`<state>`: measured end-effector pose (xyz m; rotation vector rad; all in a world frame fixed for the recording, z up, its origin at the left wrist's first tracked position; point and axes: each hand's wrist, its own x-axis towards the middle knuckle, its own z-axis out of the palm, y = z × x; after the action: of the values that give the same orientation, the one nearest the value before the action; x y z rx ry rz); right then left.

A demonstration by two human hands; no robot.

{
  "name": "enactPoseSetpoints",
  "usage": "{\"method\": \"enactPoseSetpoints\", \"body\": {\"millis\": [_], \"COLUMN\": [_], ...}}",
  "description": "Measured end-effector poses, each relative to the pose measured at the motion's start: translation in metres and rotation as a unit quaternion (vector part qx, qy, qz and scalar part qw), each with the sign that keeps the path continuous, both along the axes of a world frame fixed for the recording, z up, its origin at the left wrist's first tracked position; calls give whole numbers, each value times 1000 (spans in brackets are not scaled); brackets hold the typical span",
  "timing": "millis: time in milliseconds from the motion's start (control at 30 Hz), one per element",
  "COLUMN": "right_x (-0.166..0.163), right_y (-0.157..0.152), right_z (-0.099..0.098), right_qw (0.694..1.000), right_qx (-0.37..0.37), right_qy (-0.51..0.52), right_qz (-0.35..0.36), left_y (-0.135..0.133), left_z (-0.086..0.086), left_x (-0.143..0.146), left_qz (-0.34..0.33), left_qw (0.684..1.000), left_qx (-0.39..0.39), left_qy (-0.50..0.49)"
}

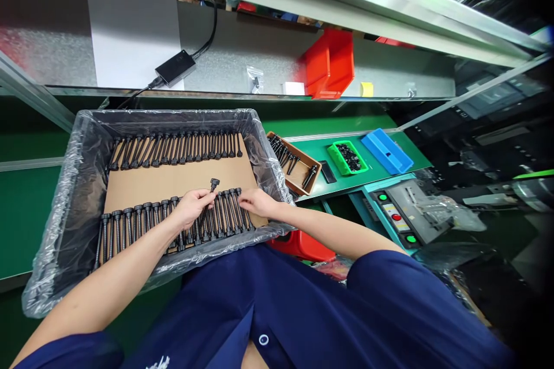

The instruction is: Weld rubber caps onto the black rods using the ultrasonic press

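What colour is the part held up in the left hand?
The part in the left hand is black, seen in the head view.

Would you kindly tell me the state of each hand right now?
Left hand: shut on one black part, its head raised over the near row.
Right hand: resting on the near row; grip cannot be told.

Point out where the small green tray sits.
In the head view, the green tray lies on the green bench right of the plastic-lined bin, between the brown tray of black parts and the blue lid.
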<state>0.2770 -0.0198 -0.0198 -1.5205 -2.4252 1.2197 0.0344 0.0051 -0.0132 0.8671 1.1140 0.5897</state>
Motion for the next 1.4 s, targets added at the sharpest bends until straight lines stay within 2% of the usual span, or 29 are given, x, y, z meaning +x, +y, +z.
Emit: {"method": "enactPoseSetpoints", "body": {"millis": [33,100,167,233,333,400,433,500,533,600,833,933,1067,1133,1200,1233,1300,1367,1400], "right_x": [-9,-33,-57,-73,-69,-49,-38,-17,-10,-4,-14,-15,-11,1,27,45,89,136,158], "right_y": [0,-3,-9,-12,-8,0,4,10,11,11,5,3,0,4,12,18,31,44,50], "right_z": [3,8,10,8,5,2,1,-3,-5,-11,-21,-18,-3,8,20,24,27,20,13], "right_qw": [993,951,907,886,890,915,935,959,959,953,952,956,961,972,973,957,902,839,812], "right_qx": [-47,-152,-213,-223,-204,-165,-133,-66,-42,-25,-32,-21,2,44,106,135,146,89,48], "right_qy": [65,183,265,301,270,167,81,-111,-185,-265,-299,-291,-275,-220,-108,-51,-1,-42,-72], "right_qz": [-85,-200,-250,-275,-306,-328,-320,-254,-210,-148,-54,-22,-23,-68,-176,-251,-406,-535,-577], "left_y": [-1,-2,-4,-5,-6,-6,-6,-5,-4,-4,-4,-2,3,8,13,17,25,35,40], "left_z": [0,0,1,1,0,-2,-3,-4,-4,-2,10,11,4,-1,-6,-9,-14,-16,-15], "left_x": [0,1,2,3,4,4,4,3,3,2,0,-1,-5,-9,-13,-16,-21,-27,-30], "left_qz": [0,14,28,34,39,48,53,55,51,39,10,12,25,34,52,65,101,140,160], "left_qw": [1000,999,998,998,999,999,999,998,999,999,1000,1000,999,998,997,996,991,985,981], "left_qx": [14,31,31,28,16,3,-1,-3,-3,-6,0,-5,-16,-19,-20,-17,-7,3,8], "left_qy": [-4,-23,-38,-41,-30,-19,-13,0,4,6,5,8,27,39,55,65,85,102,113]}}
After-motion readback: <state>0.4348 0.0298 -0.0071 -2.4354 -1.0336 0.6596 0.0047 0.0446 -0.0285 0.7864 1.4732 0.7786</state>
